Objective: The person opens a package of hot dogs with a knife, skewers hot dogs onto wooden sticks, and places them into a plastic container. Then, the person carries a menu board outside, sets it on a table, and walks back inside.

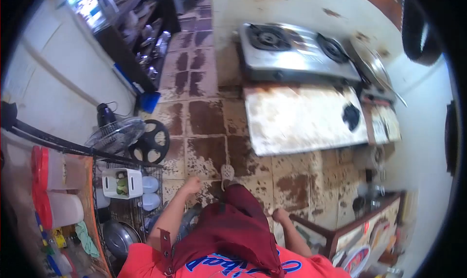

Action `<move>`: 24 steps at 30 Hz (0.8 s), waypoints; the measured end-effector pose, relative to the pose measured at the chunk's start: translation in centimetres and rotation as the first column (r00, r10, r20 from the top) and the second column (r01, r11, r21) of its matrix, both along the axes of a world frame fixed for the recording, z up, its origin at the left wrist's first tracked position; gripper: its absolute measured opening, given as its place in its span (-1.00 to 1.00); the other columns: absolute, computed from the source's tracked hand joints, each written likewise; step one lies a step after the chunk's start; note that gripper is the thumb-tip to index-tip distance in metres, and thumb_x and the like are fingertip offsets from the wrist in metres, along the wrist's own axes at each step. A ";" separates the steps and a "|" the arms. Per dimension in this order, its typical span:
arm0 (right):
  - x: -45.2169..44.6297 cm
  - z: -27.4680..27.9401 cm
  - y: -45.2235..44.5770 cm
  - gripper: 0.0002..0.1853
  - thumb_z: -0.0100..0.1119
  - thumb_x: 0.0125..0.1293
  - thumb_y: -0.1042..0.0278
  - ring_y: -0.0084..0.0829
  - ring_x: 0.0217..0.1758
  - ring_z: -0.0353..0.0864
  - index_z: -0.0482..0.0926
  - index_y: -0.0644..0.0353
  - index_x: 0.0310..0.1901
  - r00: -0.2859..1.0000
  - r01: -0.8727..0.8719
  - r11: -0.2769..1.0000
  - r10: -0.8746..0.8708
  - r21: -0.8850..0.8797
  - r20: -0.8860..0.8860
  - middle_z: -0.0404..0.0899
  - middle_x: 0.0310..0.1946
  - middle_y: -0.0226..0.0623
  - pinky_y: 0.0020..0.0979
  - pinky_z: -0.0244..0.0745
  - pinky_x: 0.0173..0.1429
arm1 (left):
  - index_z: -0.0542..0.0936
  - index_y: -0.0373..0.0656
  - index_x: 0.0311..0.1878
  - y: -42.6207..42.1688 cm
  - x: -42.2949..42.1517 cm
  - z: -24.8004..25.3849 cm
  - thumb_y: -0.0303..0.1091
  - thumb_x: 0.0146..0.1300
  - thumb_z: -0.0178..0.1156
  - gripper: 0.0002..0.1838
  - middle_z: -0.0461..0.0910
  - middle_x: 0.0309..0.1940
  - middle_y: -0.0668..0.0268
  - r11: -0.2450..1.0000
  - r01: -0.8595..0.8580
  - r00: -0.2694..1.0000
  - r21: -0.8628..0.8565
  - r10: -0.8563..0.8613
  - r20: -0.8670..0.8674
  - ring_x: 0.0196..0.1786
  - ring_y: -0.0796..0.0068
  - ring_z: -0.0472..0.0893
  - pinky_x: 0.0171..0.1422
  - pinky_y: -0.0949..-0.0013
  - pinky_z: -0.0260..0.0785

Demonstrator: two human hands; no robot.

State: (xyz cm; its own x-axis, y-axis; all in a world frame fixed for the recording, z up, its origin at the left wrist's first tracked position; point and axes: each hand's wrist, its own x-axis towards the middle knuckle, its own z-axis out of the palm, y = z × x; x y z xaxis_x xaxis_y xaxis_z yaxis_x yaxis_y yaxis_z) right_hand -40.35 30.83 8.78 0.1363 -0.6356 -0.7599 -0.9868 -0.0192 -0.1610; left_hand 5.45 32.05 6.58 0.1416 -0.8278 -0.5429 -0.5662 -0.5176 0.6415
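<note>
A: How are the two hands lying?
B: They are hanging apart: the left hand (pixel 192 184) is curling into a loose fist; whether the right hand (pixel 280 215) is opening or closing, one cannot tell.
A: What is standing nearest?
B: A white basket (pixel 135 183) is sitting left of the left hand; a brown-framed unit (pixel 333 238) is flanking the right.
A: Farther out?
B: A steel stove (pixel 279 59) is resting ahead of the right hand.

A two-burner stove (pixel 304 52) marks a worn kitchen. Tubs (pixel 68 210), a basket (pixel 134 183) and a bowl (pixel 119 240) line the left side.
</note>
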 end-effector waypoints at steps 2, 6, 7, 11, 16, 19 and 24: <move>4.2 3.4 -2.9 -0.73 0.14 0.11 0.27 -0.20 -0.18 0.64 0.62 0.26 -0.21 0.956 0.054 0.994 -0.079 0.097 0.282 0.63 -0.26 -0.01 -0.26 0.49 -0.07 | 0.58 -0.28 -0.27 -3.7 2.8 -2.0 -0.36 0.07 0.10 -0.78 0.61 -0.39 0.01 0.997 0.045 0.984 0.066 -0.033 -0.176 -0.26 0.13 0.61 -0.19 0.15 0.41; 18.6 11.4 -13.8 -0.65 0.14 0.23 0.16 -0.22 -0.16 0.62 0.55 0.21 -0.04 0.814 -0.010 0.992 -0.065 0.126 0.577 0.62 -0.25 -0.07 -0.30 0.46 -0.05 | 0.57 -0.28 -0.12 -8.3 9.9 -7.8 -0.10 0.18 0.05 -0.59 0.57 -0.14 -0.09 0.934 0.356 0.934 0.003 -0.356 0.041 -0.08 -0.02 0.56 0.00 0.07 0.38; 23.4 14.5 -17.8 -0.67 0.13 0.23 0.19 -0.17 -0.15 0.60 0.56 0.21 -0.06 0.803 -0.029 0.999 -0.003 0.045 0.596 0.61 -0.25 -0.05 -0.29 0.46 -0.04 | 0.52 -0.27 0.03 -9.7 11.4 -5.6 -0.09 0.20 0.01 -0.52 0.52 -0.03 -0.09 0.916 0.375 0.924 0.140 -0.382 0.028 0.03 -0.03 0.51 0.07 0.10 0.37; 42.0 19.2 -32.1 -0.76 0.11 0.20 0.27 -0.02 -0.12 0.50 0.58 0.20 -0.16 0.634 -0.277 0.889 0.455 -0.366 0.625 0.54 -0.27 -0.03 -0.22 0.42 -0.02 | 0.25 -0.20 0.31 -15.2 18.6 1.3 0.22 0.05 0.19 -0.12 0.35 0.20 -0.09 0.884 0.279 0.943 0.376 -0.180 -0.279 0.28 -0.06 0.30 0.32 0.10 0.15; 64.3 25.3 -45.8 -0.78 0.06 0.21 0.29 -0.02 -0.14 0.48 0.53 0.30 -0.30 0.179 -0.538 0.710 0.622 -0.454 0.762 0.50 -0.30 0.02 -0.18 0.40 -0.04 | 0.06 -0.21 0.40 -23.7 25.5 -2.2 0.41 0.03 0.06 0.06 -0.06 0.40 -0.15 0.908 0.099 0.992 0.408 -0.060 -0.107 0.43 -0.09 -0.01 0.43 0.06 -0.03; 79.1 23.6 -55.0 -0.77 0.05 0.21 0.27 -0.01 -0.11 0.50 0.52 0.30 -0.28 0.161 -0.626 0.644 0.658 -0.439 0.735 0.50 -0.27 0.04 -0.16 0.41 -0.06 | 0.14 -0.23 0.37 -36.9 33.5 -3.1 0.44 0.00 0.05 0.05 0.07 0.34 -0.16 0.899 0.068 0.998 0.433 -0.054 -0.044 0.42 -0.06 0.06 0.41 0.08 0.03; 85.4 8.5 -68.6 -0.76 0.03 0.15 0.29 0.00 -0.09 0.53 0.57 0.24 -0.25 0.298 -0.831 0.375 0.924 -0.411 0.239 0.57 -0.23 0.01 -0.13 0.43 -0.05 | 0.31 -0.22 0.17 -50.8 45.7 -3.8 0.24 0.01 0.10 -0.19 0.28 0.13 -0.06 0.860 0.278 0.960 0.427 -0.253 -0.117 0.23 0.10 0.23 0.28 0.15 0.15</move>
